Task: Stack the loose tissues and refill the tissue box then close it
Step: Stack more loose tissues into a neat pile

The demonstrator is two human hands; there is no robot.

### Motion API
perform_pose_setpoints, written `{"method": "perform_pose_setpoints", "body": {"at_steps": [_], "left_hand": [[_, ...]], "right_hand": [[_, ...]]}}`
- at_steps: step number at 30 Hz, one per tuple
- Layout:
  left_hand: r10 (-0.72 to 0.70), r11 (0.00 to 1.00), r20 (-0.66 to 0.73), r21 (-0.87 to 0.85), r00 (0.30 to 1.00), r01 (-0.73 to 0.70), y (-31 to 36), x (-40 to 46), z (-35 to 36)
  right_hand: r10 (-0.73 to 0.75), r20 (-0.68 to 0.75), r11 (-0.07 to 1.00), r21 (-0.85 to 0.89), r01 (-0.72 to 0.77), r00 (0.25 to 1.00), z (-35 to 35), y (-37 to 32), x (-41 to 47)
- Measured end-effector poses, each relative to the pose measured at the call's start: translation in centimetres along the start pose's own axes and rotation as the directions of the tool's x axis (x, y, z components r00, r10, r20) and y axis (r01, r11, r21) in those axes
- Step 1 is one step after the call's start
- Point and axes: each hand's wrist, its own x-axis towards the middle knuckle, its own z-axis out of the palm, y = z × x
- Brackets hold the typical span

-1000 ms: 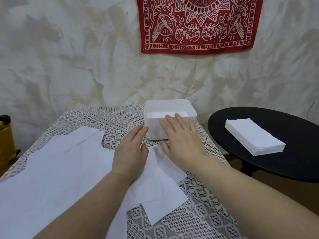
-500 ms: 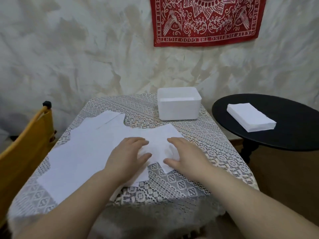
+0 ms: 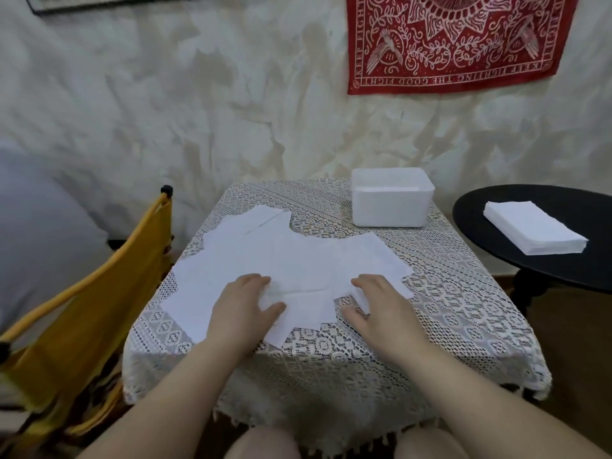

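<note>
Several loose white tissues (image 3: 281, 260) lie spread and overlapping across a small table with a lace cloth (image 3: 447, 293). My left hand (image 3: 241, 306) lies on the near tissues, fingers bent, thumb out to the right. My right hand (image 3: 377, 303) pinches the edge of a tissue at the right end of the spread. A white open-topped tissue box (image 3: 390, 198) stands at the table's far right corner, with some white tissue inside. No lid is in view.
A neat stack of white tissues (image 3: 533, 231) sits on a black round side table (image 3: 546, 276) at the right. A yellow folding chair (image 3: 82, 319) stands close to the table's left side. The wall is right behind the table.
Both hands have drawn back from the box to the near tissues and then spread apart. The view has pulled back, so the whole table shows.
</note>
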Motion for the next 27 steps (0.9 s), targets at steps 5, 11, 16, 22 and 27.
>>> {"method": "perform_pose_setpoints", "body": {"at_steps": [5, 11, 16, 22, 27], "left_hand": [[0.021, 1.000, -0.006, -0.002, 1.000, -0.021, 0.8, 1.5, -0.4], [0.027, 1.000, 0.025, -0.002, 0.999, -0.027, 0.7, 1.5, -0.1], [0.006, 0.996, -0.095, -0.083, 0.995, -0.014, -0.3, 4.5, -2.4], [-0.113, 0.990, -0.139, -0.102, 0.984, 0.099, -3.7, 13.1, -3.9], [-0.167, 0.986, -0.041, -0.002, 0.985, 0.167, -5.6, 18.7, -1.1]], "right_hand": [[-0.020, 0.014, 0.998, -0.059, 0.021, 1.000, 0.3, -0.2, 0.1], [-0.037, 0.039, 0.993, -0.108, 0.041, 0.999, 0.3, -0.3, -0.1], [-0.124, 0.010, 0.987, -0.098, 0.125, 0.992, -0.5, -2.6, 3.4], [-0.195, -0.015, 0.981, -0.021, 0.194, 0.981, 0.9, -7.0, 15.3], [-0.164, 0.079, 0.984, -0.061, 0.169, 0.983, 4.3, -7.4, 22.3]]}}
